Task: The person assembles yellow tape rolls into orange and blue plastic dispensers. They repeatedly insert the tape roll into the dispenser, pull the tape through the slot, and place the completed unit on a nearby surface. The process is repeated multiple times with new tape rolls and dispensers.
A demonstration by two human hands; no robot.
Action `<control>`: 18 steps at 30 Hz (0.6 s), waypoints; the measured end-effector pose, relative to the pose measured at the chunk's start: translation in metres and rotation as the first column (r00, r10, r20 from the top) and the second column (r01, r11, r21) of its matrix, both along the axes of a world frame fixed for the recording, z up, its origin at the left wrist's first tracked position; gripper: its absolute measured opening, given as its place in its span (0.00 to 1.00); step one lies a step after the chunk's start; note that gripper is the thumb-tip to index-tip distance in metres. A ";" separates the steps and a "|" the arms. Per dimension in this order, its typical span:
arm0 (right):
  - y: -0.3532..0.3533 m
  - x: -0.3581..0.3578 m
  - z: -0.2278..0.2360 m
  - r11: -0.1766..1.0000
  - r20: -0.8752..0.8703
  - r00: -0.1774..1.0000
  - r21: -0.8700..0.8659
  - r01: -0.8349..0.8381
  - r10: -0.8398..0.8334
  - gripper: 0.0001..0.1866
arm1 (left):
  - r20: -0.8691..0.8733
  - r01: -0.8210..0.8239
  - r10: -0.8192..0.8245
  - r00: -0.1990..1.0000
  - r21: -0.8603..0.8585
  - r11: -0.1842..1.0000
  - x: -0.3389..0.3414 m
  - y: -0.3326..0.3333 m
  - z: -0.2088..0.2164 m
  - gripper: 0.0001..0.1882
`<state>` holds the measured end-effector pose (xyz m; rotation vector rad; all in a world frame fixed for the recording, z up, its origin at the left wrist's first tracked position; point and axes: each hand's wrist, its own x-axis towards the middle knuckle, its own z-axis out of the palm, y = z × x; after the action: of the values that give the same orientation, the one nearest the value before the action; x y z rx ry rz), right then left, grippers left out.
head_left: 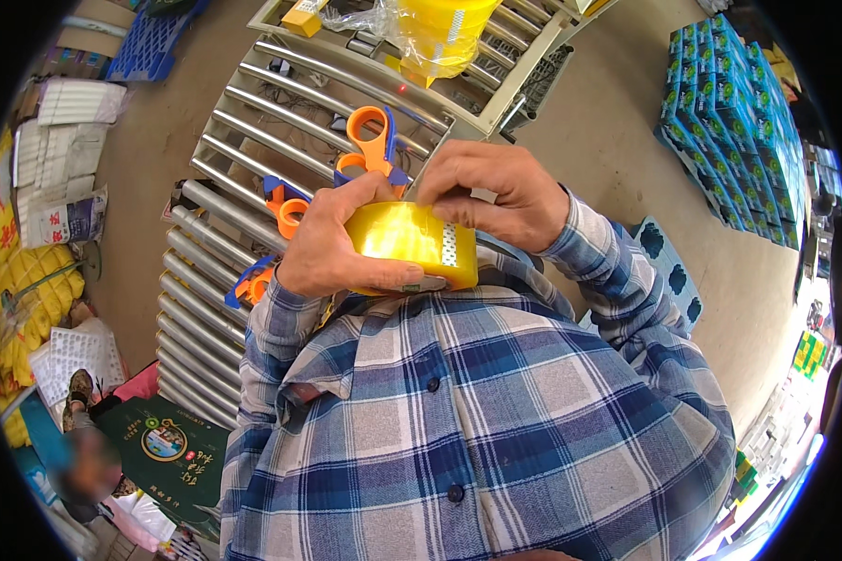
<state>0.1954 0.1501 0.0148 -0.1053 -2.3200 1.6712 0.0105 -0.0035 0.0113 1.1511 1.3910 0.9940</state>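
Note:
A wide roll of yellow packing tape (398, 229) is held up in front of my chest. My left hand (337, 238) wraps round its left side, thumb along the lower edge. The thumb and fingertips of my right hand (500, 192) are drawn together in a pinch at the roll's upper right. Whatever lies between those fingertips is too small to make out. Just beyond the roll, an orange and blue tape dispenser (372, 140) rests on the roller conveyor (276, 105). More orange and blue dispensers (290, 213) lie beside my left wrist.
At the far end of the conveyor stand yellow tape rolls in clear wrap (447, 37) and a small yellow box (303, 17). Stacked teal boxes (720, 122) stand on the right. Yellow sacks (28, 280) are piled at the left. Another person (89, 463) is at the lower left.

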 end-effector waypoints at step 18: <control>-0.003 -0.013 0.010 0.986 -0.061 0.998 0.169 0.001 0.009 0.07 | -0.005 0.003 -0.003 1.000 0.023 1.000 -0.018 -0.006 0.000 0.30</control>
<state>0.1822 0.1467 0.0248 -0.0141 -2.4043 1.4503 -0.0075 -0.0092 0.0111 1.1730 1.3841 1.0080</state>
